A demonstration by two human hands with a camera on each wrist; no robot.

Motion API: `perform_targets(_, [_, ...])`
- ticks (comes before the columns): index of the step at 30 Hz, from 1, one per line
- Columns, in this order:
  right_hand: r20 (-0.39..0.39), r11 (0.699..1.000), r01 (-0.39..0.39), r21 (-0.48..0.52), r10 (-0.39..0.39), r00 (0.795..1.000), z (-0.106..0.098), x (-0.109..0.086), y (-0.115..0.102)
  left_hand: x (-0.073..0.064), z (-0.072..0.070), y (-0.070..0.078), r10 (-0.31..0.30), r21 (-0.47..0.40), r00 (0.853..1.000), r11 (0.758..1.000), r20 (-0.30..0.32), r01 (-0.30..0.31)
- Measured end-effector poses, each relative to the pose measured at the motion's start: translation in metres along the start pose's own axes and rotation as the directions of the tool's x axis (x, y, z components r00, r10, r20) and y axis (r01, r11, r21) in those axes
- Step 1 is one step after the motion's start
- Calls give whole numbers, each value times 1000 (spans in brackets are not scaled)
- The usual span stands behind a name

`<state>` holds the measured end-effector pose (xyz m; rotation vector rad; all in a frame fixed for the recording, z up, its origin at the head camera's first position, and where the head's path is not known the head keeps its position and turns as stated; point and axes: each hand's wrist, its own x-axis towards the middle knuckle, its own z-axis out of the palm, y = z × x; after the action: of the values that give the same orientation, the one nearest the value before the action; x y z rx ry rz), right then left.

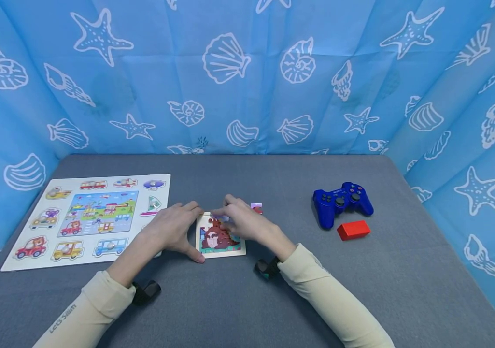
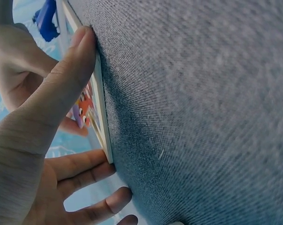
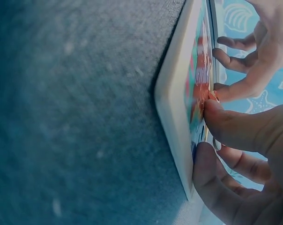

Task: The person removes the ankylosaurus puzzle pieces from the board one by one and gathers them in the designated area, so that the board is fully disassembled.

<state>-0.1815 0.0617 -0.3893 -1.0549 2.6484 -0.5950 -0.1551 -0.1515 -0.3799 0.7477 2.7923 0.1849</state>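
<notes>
A small wooden jigsaw board [image 1: 225,254] with a pale frame and a brown animal picture lies on the table in front of me. My left hand [image 1: 171,229] holds its left side, thumb at the near corner and fingertips at the far corner. Over the board's far part, my right hand [image 1: 247,220] pinches a jigsaw piece between thumb and fingers. In the left wrist view that piece [image 2: 84,107] is red with cartoon eyes, tilted above the board; fingers mostly hide it in the head view. Another jigsaw piece [image 1: 256,208], purple and red, lies just beyond the right hand.
A large white peg puzzle board [image 1: 25,222] with vehicle pieces lies on the left, partly behind the left hand. At the right are a blue game controller [image 1: 343,200] and a red block [image 1: 353,230]. A blue shell-patterned curtain [image 1: 247,96] surrounds the grey table [image 1: 403,290].
</notes>
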Motion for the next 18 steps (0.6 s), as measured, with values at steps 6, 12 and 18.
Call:
perform_targets(6, [0,1000,-3,8,3,1000,1,-1,0,0,0,0,-2,-2,1000,1000,8,2])
perform_targets(12, [-20,1000,-4,13,4,1000,2,-3,-1,0,0,0,-2,-3,1000,1000,5,2])
perform_targets(18, [-18,1000,-2,8,2,1000,2,-4,-3,0,1,-1,-2,-3,1000,1000,4,2])
